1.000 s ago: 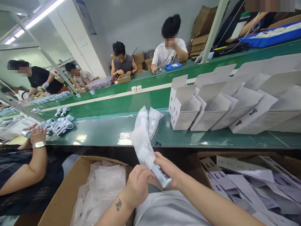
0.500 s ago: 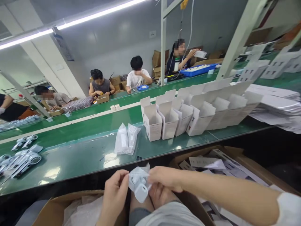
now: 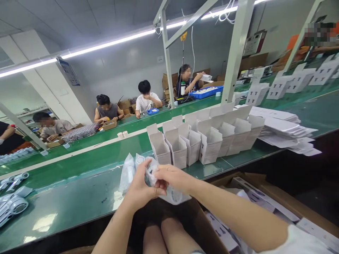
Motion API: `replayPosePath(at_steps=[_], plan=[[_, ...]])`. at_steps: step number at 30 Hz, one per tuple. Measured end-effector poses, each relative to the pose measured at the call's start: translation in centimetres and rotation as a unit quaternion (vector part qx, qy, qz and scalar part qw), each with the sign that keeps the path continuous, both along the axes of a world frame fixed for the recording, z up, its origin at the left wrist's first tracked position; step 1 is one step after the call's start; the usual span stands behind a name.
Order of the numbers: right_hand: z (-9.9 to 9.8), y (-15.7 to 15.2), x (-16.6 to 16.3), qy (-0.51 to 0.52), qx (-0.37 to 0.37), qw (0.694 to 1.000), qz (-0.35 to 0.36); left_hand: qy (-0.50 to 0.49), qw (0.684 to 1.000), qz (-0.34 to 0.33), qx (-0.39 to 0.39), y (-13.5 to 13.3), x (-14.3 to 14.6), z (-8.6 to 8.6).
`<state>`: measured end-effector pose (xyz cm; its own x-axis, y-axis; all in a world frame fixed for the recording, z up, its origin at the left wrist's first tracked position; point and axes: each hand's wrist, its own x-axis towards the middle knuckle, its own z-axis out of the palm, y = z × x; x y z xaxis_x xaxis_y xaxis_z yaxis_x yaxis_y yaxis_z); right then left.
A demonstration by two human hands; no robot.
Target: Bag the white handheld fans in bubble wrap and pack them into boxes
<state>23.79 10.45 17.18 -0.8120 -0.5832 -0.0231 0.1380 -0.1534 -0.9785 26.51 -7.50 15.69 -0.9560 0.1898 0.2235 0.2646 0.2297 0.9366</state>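
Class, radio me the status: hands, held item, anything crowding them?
Left hand, right hand: both gripping plastic-wrapped device. Device partly hidden by hands. Close beyond, on bench: bagged devices, open white cartons.

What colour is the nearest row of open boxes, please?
The boxes are white, best seen in the head view.

Frame center: bagged item [image 3: 175, 196] partly hidden by left hand [image 3: 140, 187], right hand [image 3: 173, 177]. Lower left: pale-blue devices [image 3: 11, 207] cut off.

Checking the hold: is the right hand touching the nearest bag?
Touching: the head view shows the right hand pressed against the nearest bag, fingers curled in.
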Motion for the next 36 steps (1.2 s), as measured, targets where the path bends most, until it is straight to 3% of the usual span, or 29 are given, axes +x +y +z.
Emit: replayPosePath(at_steps=[3, 5, 7, 10, 12, 14, 17, 19, 22, 24, 26, 28, 30, 32, 36], plan=[[1.1, 2.2, -1.6, 0.101, 0.013, 0.994, 0.027, -0.034, 0.999, -0.016, -0.023, 1.1, -1.6, 1.3], [2.3, 4.2, -2.7, 0.225, 0.072, 0.97, 0.049, 0.01, 0.998, -0.002, -0.067, 1.1, -2.2, 3.1], [3.3, 5.9, -4.1, 0.378, 0.18, 0.908, -0.001, 0.089, 0.991, 0.049, -0.082, 0.8, -2.9, 5.3], [3.4, 7.0, -6.7, 0.516, 0.368, 0.763, -0.124, 0.175, 0.974, 0.14, -0.031, 0.5, -5.0, 7.7], [2.7, 7.0, -8.5, 0.541, 0.468, 0.688, -0.122, 0.186, 0.971, 0.147, -0.003, 0.7, -7.3, 8.2], [1.8, 7.0, -10.0, 0.557, 0.516, 0.643, -0.102, 0.173, 0.979, 0.107, 0.031, 1.0, -9.7, 7.9], [1.0, 7.5, -11.4, 0.583, 0.526, 0.607, -0.122, 0.138, 0.981, 0.043, 0.132, 1.2, -12.6, 6.9], [0.7, 8.0, -11.7, 0.602, 0.517, 0.594, -0.128, 0.121, 0.971, 0.034, 0.203, 1.0, -13.6, 6.6], [0.1, 8.2, -11.8, 0.628, 0.491, 0.593, -0.112, 0.11, 0.949, 0.045, 0.293, 0.6, -14.4, 6.6], [-0.5, 8.1, -11.7, 0.639, 0.471, 0.598, -0.115, 0.1, 0.947, 0.041, 0.302, 0.4, -14.7, 6.5], [-1.3, 7.9, -11.6, 0.642, 0.454, 0.603, -0.134, 0.093, 0.967, 0.033, 0.235, 0.1, -14.8, 6.1], [-1.9, 7.8, -11.5, 0.646, 0.437, 0.606, -0.153, 0.105, 0.988, 0.04, 0.103, -0.4, -14.4, 6.0], [-2.2, 7.7, -11.4, 0.657, 0.42, 0.605, -0.16, 0.137, 0.987, 0.059, -0.058, -0.8, -13.5, 6.6], [-2.3, 7.7, -11.3, 0.672, 0.408, 0.598, -0.155, 0.184, 0.953, 0.066, -0.232, -0.4, -12.5, 7.9], [-2.5, 7.7, -11.5, 0.695, 0.402, 0.579, -0.142, 0.232, 0.803, -0.028, -0.548, 3.5, -12.2, 10.5]])
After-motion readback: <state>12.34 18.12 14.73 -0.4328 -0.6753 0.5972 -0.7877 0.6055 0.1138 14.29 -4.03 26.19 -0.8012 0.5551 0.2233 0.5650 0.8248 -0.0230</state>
